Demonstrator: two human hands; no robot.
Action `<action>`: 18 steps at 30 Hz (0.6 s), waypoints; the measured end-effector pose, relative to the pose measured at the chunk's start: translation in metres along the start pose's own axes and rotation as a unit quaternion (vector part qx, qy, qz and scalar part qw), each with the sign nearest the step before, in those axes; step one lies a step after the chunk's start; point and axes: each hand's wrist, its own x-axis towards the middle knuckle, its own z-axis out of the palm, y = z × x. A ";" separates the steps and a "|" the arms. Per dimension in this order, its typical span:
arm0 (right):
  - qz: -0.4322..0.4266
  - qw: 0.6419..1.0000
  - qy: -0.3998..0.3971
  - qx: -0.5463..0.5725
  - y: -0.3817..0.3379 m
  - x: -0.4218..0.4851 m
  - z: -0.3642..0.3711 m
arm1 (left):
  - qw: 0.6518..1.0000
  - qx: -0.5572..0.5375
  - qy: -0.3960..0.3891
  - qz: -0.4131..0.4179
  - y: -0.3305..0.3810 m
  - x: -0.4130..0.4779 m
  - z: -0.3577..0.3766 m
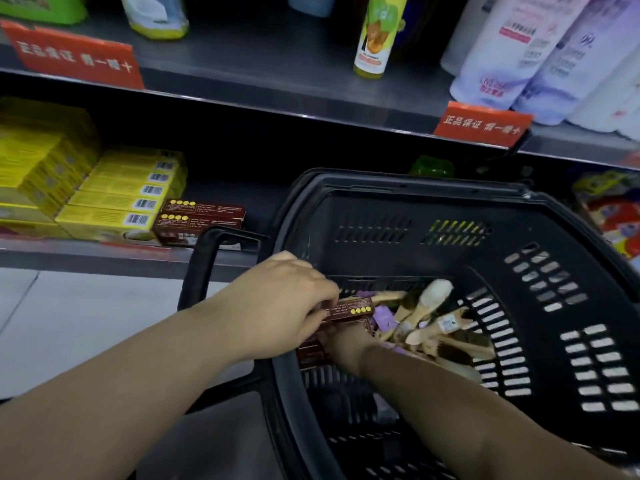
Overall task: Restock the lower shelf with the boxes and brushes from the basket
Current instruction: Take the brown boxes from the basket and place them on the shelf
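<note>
Black basket (450, 209), before lower shelf (104, 259): dark red boxes (349, 308) at left inside, wooden brushes (433, 317) heaped just beside. Left hand (277, 306) curled round topmost box. Right hand (346, 344) under boxes, grip not discernible. Matching shelved boxes (201, 220) beside yellow cartons (121, 199).

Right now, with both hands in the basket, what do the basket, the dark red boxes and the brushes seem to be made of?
Basket: moulded plastic, matte black, judging by its slotted walls and thick rim.
Dark red boxes: printed cardboard with a slight sheen and sharp folded edges.
Brushes: the pale handles look like unvarnished wood or bamboo; the bristle material is unclear.
</note>
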 end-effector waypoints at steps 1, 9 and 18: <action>-0.015 0.999 0.020 -0.032 0.000 0.002 0.004 | 1.000 -0.001 -0.001 0.000 0.000 0.000 -0.001; 0.037 0.986 -0.009 0.162 0.018 -0.007 0.004 | 1.000 0.016 -0.009 -0.008 0.001 0.004 0.000; 0.105 0.730 0.050 0.674 0.076 -0.136 -0.091 | 0.983 -0.103 0.031 -0.145 0.016 0.016 -0.009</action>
